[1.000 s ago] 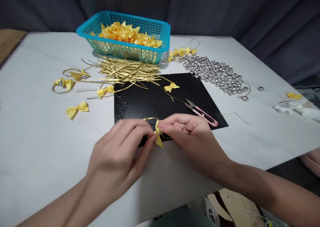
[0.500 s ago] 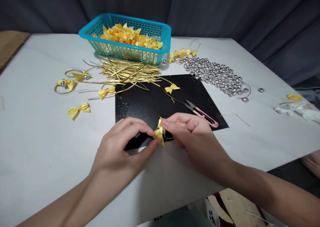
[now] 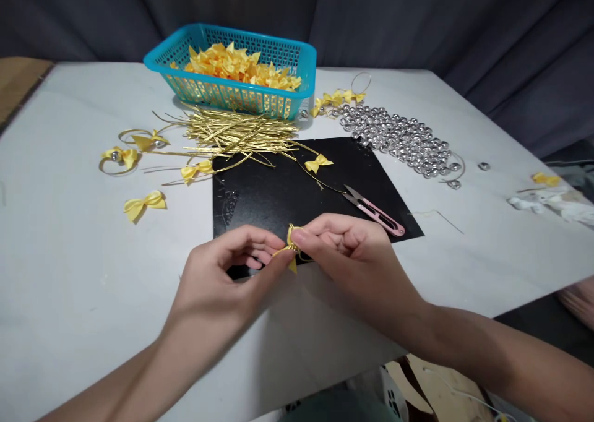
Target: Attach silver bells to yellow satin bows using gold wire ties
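Running roughly up-and-down just below frame centre, a yellow bow (image 3: 292,265) is pinched between left hand (image 3: 213,279) and right hand (image 3: 359,255), neither nearer.

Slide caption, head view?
Left hand and right hand pinch yellow ribbon bow at near edge of black rectangular mat.

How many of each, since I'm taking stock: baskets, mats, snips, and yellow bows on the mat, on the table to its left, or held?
Blue basket: 1
Black mat: 1
Pink snips: 1
Yellow bow on mat: 1
Yellow bows left of mat: 4
Held yellow bow: 1
Total: 9
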Demonstrator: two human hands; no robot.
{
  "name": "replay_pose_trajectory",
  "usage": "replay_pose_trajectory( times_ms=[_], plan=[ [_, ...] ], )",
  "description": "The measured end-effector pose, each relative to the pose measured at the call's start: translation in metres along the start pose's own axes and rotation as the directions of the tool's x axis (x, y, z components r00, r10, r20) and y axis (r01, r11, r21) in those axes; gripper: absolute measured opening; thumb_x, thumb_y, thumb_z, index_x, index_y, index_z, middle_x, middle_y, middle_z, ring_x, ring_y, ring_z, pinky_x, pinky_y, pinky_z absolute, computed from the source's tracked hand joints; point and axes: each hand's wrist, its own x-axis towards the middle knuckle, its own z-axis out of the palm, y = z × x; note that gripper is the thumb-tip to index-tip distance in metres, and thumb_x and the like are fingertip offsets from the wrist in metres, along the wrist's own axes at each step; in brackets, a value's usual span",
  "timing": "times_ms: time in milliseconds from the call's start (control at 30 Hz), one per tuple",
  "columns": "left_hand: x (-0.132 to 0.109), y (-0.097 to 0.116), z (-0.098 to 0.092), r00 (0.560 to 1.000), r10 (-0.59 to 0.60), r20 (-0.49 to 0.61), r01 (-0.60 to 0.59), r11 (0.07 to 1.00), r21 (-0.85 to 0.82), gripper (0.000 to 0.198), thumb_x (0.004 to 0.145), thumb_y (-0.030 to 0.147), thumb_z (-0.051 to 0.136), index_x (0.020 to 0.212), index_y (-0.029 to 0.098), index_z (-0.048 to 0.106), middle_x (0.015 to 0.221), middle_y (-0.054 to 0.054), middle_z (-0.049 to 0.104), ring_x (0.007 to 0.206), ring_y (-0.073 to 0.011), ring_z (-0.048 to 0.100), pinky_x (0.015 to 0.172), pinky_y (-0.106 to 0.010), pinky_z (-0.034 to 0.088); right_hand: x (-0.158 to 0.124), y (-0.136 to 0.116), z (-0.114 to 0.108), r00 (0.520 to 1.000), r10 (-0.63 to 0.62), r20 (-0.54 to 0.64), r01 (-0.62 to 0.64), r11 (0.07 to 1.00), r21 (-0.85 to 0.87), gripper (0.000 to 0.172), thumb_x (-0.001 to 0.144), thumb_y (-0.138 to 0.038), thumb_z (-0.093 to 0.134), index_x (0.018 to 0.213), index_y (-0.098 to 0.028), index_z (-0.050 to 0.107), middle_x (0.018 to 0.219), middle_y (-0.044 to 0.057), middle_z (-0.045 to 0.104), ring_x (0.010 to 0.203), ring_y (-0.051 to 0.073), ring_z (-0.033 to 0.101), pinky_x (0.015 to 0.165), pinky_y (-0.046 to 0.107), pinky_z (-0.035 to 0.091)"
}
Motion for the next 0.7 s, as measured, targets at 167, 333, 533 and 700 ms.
replay_pose_trajectory(
  times_ms=[167, 333, 533, 700],
  plan=[
    [-0.0040, -0.0024, -0.0015, 0.999, 0.039, -0.011, -0.038, 0.996, 0.082, 0.005, 0.070, 0.020, 0.067, 0.066, 0.023, 0.068, 0.065, 0.003, 0.070, 0.056, -0.0110, 0.061, 0.052, -0.018, 0.048, 0.0013, 0.0018, -0.0009, 1.000, 0.016, 0.016, -0.016, 1.000, 0.002, 0.026, 0.077, -0.036, 0.063, 0.066, -0.014, 0.058, 0.045, -0.009, 0.031, 0.041, 0.003, 0.023, 0.037, 0.015, 0.016],
    [-0.0061, -0.0039, -0.0033, 0.993, 0.116, -0.001, -0.114, 0.978, 0.174, 0.009, 0.072, 0.018, 0.066, 0.067, 0.025, 0.068, 0.065, 0.005, 0.070, 0.056, -0.0103, 0.061, 0.056, -0.018, 0.049, 0.0023, -0.0012, 0.0013, 0.999, 0.046, 0.029, -0.047, 0.999, 0.028, 0.026, 0.077, -0.035, 0.063, 0.064, -0.014, 0.056, 0.044, -0.009, 0.031, 0.040, 0.003, 0.022, 0.036, 0.015, 0.015],
    [-0.0059, -0.0060, -0.0035, 0.994, 0.107, 0.026, -0.109, 0.988, 0.113, 0.009, 0.072, 0.015, 0.064, 0.070, 0.024, 0.067, 0.067, 0.004, 0.070, 0.057, -0.0101, 0.063, 0.055, -0.017, 0.050, 0.0003, -0.0014, 0.0013, 0.998, 0.058, 0.015, -0.059, 0.998, 0.029, 0.025, 0.076, -0.034, 0.064, 0.064, -0.014, 0.057, 0.043, -0.009, 0.031, 0.040, 0.003, 0.022, 0.036, 0.015, 0.015],
    [-0.0056, -0.0055, -0.0013, 0.991, 0.126, 0.032, -0.129, 0.988, 0.084, 0.006, 0.070, 0.016, 0.066, 0.069, 0.023, 0.066, 0.065, 0.005, 0.068, 0.055, -0.0072, 0.061, 0.054, -0.012, 0.048, 0.0010, 0.0018, 0.0005, 0.999, 0.032, 0.011, -0.032, 0.999, 0.023, 0.025, 0.076, -0.034, 0.064, 0.065, -0.013, 0.059, 0.044, -0.009, 0.032, 0.040, 0.002, 0.023, 0.036, 0.015, 0.015]
  ],
)
